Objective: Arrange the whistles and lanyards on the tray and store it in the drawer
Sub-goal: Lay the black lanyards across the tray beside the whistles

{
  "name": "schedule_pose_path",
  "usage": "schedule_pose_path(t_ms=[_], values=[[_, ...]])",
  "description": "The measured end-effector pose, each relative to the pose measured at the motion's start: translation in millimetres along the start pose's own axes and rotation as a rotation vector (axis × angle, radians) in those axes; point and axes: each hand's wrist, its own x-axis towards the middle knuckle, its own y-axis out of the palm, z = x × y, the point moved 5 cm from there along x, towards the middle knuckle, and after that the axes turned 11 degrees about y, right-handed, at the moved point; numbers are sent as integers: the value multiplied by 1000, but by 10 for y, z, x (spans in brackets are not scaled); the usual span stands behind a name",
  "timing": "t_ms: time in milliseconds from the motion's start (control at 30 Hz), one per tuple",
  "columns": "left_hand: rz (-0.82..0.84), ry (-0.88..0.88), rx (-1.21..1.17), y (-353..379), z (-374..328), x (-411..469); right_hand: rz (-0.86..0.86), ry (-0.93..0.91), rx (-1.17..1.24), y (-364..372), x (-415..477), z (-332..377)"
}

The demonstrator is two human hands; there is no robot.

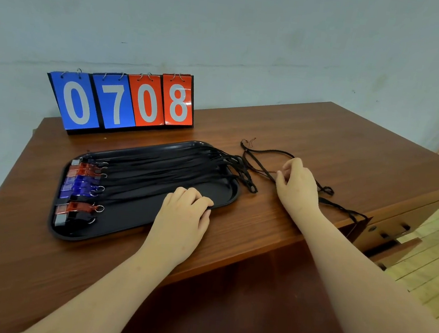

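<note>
wall (280, 37): pale grey-blue, scuffed, behind the desk.
desk (324, 134): reddish-brown wood, top fills the view.
floor (435, 270): light planks, far right.
drawer (396, 248): right side of desk, partly pulled out.
scoreboard (122, 102): flip cards reading 0708, two blue and two red, upright at the back edge.
tray (131, 225): black, oblong, on the desk before the scoreboard.
lanyards (164, 166): black, laid lengthwise in the tray, ends spilling over its right rim.
loose lanyard (327, 190): on the desk right of the tray.
left hand (185, 214): fingers curled over the tray's near rim, grasping it.
right hand (296, 186): pinching the loose lanyard.
whistles (80, 187): red, blue and black, rowed at the tray's left end.
</note>
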Motion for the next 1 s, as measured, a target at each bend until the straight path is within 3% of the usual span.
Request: schedule_pose_path(t_ms=[100, 300, 567, 733, 867, 1000], values=[[-5, 3, 1, 1, 0, 0, 74, -77, -110, 106, 37, -1], [-6, 7, 0, 4, 4, 10, 91, -56, -170, 108, 56, 10], [-7, 12, -6, -1, 1, 16, 3, 43, 110, -43, -68, 18], [-13, -7, -23, -13, -6, 25, -167, 15, 200, -277, -262, 98], [-24, -16, -58, -26, 10, 37, -373, 1, 404, -584, -482, 203], [-41, -10, -119, -77, -2, 64, -310, -106, 403, -854, -589, 519]])
